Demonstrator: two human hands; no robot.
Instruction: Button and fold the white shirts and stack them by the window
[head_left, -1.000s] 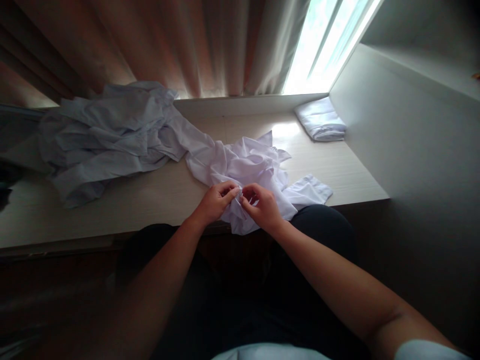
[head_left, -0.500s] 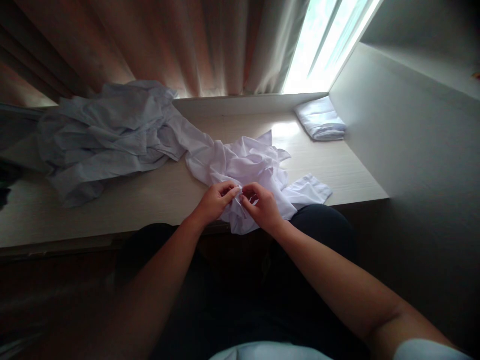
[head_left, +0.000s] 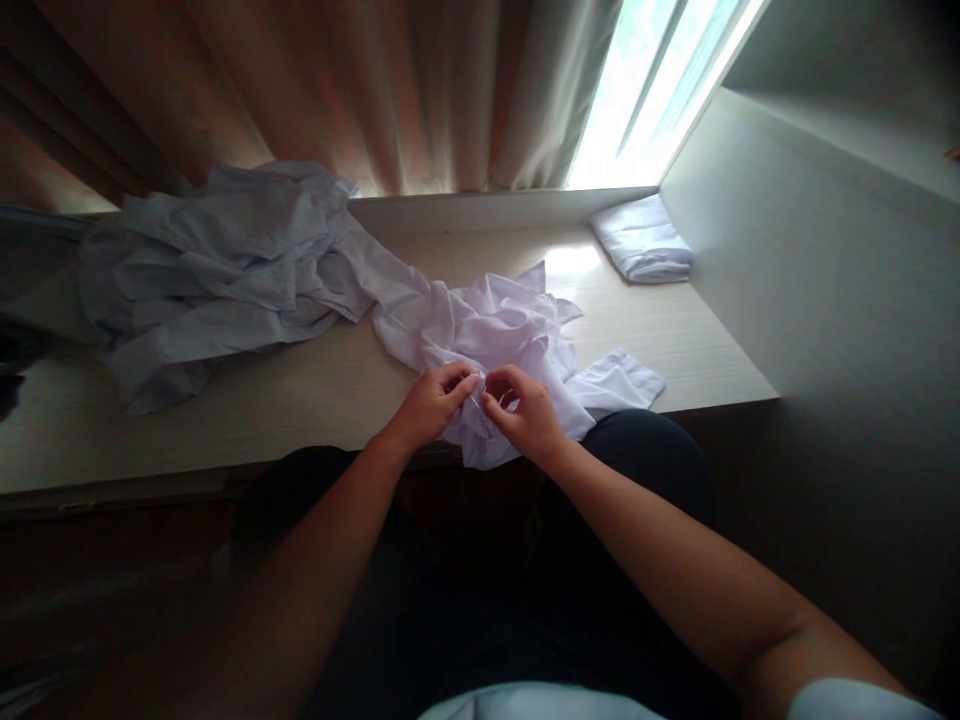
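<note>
A crumpled white shirt [head_left: 502,320] lies at the front edge of the pale wooden table [head_left: 315,410], part of it hanging over. My left hand [head_left: 439,400] pinches its cloth between thumb and fingers. Close beside it, my right hand [head_left: 525,405] also pinches the fabric, thumb against fingertips. The small spot of cloth between the two hands is too fine to make out. One cuffed sleeve [head_left: 619,383] stretches out to the right of my right hand.
A heap of white garments [head_left: 225,270] covers the table's left part and touches the shirt. In the back right corner sits a folded white cloth [head_left: 643,240]. Curtains [head_left: 420,90] hang behind, and a grey panel [head_left: 795,270] bounds the right side.
</note>
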